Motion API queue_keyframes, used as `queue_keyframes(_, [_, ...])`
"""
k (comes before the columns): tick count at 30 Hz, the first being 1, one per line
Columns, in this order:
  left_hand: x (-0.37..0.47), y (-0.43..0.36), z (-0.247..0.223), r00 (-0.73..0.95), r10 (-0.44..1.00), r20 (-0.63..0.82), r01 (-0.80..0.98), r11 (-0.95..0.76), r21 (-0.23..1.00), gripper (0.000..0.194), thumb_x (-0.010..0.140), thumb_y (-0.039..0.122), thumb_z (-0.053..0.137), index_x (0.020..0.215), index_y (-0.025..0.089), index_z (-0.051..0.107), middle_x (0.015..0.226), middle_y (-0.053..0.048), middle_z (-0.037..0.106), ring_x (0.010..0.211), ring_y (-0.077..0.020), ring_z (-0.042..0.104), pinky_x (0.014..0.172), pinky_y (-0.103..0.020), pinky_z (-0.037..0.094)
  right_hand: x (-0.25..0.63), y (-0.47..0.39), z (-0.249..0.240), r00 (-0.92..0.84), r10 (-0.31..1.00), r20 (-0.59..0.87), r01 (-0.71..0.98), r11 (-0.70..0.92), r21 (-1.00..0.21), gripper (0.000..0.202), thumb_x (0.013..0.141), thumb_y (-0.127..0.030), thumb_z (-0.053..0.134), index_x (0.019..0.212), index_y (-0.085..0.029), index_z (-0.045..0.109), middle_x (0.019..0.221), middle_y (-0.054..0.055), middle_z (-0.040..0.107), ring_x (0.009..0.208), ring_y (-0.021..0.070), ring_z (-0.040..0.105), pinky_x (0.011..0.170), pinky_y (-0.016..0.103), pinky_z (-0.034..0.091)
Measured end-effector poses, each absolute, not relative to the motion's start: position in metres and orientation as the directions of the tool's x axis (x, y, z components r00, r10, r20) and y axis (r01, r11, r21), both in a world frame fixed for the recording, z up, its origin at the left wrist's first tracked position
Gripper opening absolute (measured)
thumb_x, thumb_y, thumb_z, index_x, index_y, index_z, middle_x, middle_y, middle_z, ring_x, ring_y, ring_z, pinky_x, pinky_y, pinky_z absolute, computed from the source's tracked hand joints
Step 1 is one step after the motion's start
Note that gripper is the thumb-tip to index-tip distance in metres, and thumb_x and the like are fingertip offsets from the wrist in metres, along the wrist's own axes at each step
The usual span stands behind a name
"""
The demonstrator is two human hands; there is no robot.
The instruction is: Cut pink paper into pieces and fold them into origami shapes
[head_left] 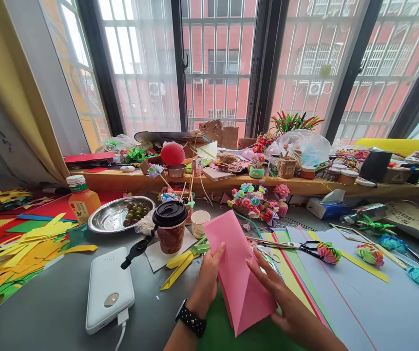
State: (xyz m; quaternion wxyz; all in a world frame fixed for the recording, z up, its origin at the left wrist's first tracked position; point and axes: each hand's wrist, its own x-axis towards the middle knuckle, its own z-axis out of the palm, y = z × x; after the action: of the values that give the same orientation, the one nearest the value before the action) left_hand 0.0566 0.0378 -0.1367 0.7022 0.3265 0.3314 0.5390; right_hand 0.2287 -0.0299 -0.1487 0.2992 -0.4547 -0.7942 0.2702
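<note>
A folded sheet of pink paper [233,263] is held up between both hands, its top corner tilted to the left and its lower right part fanned out in a triangle. My left hand [209,270] grips the left edge, thumb on the front face and the other fingers mostly hidden behind. On the right edge, my right hand [273,285] has its thumb low and its fingers over the front. Beneath lies a green sheet [215,324]. Yellow and green folded paper strips [178,268] rest left of the pink paper.
A lidded coffee cup [170,229], a paper cup [200,223] and a metal plate [102,219] with small fruits stand behind. At left are a power bank [110,287] and yellow paper scraps [37,243]. Scissors [299,246] and paper flowers [329,253] lie on sheets at right.
</note>
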Motion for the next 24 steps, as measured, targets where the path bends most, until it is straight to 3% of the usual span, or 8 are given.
queue_keyframes(2, [0.055, 0.038, -0.134, 0.192, 0.974, -0.120, -0.526, 0.205, 0.825, 0.020, 0.070, 0.030, 0.058, 0.084, 0.017, 0.059, 0.095, -0.008, 0.064, 0.091, -0.0233, 0.057, 0.078, -0.032, 0.045, 0.235, -0.035, -0.143, -0.436, 0.884, 0.171, 0.407, 0.363, -0.838, 0.081, 0.068, -0.024, 0.056, 0.131, -0.031, 0.007, 0.140, 0.000, 0.002, 0.126, 0.0220, 0.002, 0.099, 0.040, 0.018])
queue_keyframes(4, [0.054, 0.037, -0.132, 0.198, 0.971, -0.135, -0.508, 0.219, 0.833, 0.020, 0.069, 0.030, 0.059, 0.085, 0.017, 0.059, 0.097, -0.008, 0.063, 0.092, -0.0233, 0.056, 0.077, -0.031, 0.044, 0.239, -0.033, -0.139, -0.450, 0.868, 0.209, 0.100, 0.281, -0.954, 0.093, 0.060, -0.046, 0.062, 0.132, -0.030, 0.006, 0.140, 0.003, 0.006, 0.125, 0.0242, 0.010, 0.095, 0.039, 0.026])
queue_keyframes(6, [0.054, 0.036, -0.131, 0.251, 0.958, -0.138, -0.481, 0.247, 0.841, 0.024, 0.068, 0.030, 0.060, 0.086, 0.015, 0.059, 0.096, -0.009, 0.063, 0.090, -0.0239, 0.057, 0.075, -0.031, 0.045, 0.239, -0.025, -0.136, -0.345, 0.911, 0.227, -0.157, 0.182, -0.971, 0.083, 0.061, -0.061, 0.052, 0.130, -0.030, 0.019, 0.136, 0.009, 0.023, 0.121, 0.0265, 0.024, 0.090, 0.042, 0.033])
queue_keyframes(8, [0.055, 0.033, -0.131, 0.347, 0.929, -0.125, -0.441, 0.279, 0.853, 0.028, 0.068, 0.031, 0.061, 0.088, 0.013, 0.059, 0.093, -0.011, 0.064, 0.085, -0.0242, 0.059, 0.073, -0.031, 0.045, 0.233, -0.013, -0.131, -0.194, 0.968, 0.161, -0.242, 0.112, -0.964, 0.067, 0.065, -0.056, 0.053, 0.122, -0.026, 0.036, 0.127, 0.013, 0.038, 0.115, 0.0265, 0.037, 0.088, 0.042, 0.034])
queue_keyframes(10, [0.056, 0.031, -0.132, 0.457, 0.883, -0.103, -0.391, 0.304, 0.869, 0.031, 0.068, 0.034, 0.060, 0.090, 0.012, 0.060, 0.090, -0.012, 0.065, 0.080, -0.0236, 0.060, 0.070, -0.030, 0.045, 0.223, 0.000, -0.125, -0.139, 0.987, 0.075, -0.285, 0.033, -0.958, 0.057, 0.065, -0.051, 0.056, 0.114, -0.024, 0.045, 0.117, 0.013, 0.050, 0.103, 0.0265, 0.049, 0.080, 0.041, 0.041])
queue_keyframes(14, [0.058, 0.031, -0.138, 0.541, 0.838, -0.075, -0.305, 0.278, 0.911, 0.034, 0.067, 0.037, 0.060, 0.088, 0.011, 0.062, 0.083, -0.011, 0.066, 0.071, -0.0206, 0.061, 0.064, -0.027, 0.044, 0.205, 0.023, -0.116, 0.004, 1.000, 0.015, -0.262, 0.016, -0.965, 0.044, 0.063, -0.040, 0.063, 0.099, -0.017, 0.053, 0.094, 0.009, 0.063, 0.086, 0.0249, 0.058, 0.069, 0.035, 0.047])
queue_keyframes(18, [0.057, 0.036, -0.143, 0.501, 0.862, -0.079, -0.211, 0.210, 0.955, 0.029, 0.063, 0.036, 0.063, 0.076, 0.010, 0.065, 0.075, -0.010, 0.066, 0.065, -0.0192, 0.059, 0.057, -0.024, 0.043, 0.203, 0.035, -0.117, 0.048, 0.999, 0.011, -0.241, 0.022, -0.970, 0.037, 0.061, -0.037, 0.065, 0.088, -0.014, 0.055, 0.081, 0.007, 0.065, 0.074, 0.0226, 0.061, 0.062, 0.031, 0.048])
queue_keyframes(24, [0.049, 0.045, -0.134, 0.308, 0.949, 0.063, -0.316, 0.039, 0.948, 0.033, 0.062, 0.029, 0.065, 0.090, 0.013, 0.062, 0.092, -0.009, 0.063, 0.084, -0.0220, 0.056, 0.068, -0.026, 0.044, 0.203, 0.030, -0.122, 0.032, 0.999, 0.000, -0.214, 0.007, -0.977, 0.036, 0.062, -0.038, 0.064, 0.087, -0.014, 0.056, 0.080, 0.006, 0.066, 0.067, 0.0208, 0.061, 0.057, 0.030, 0.048])
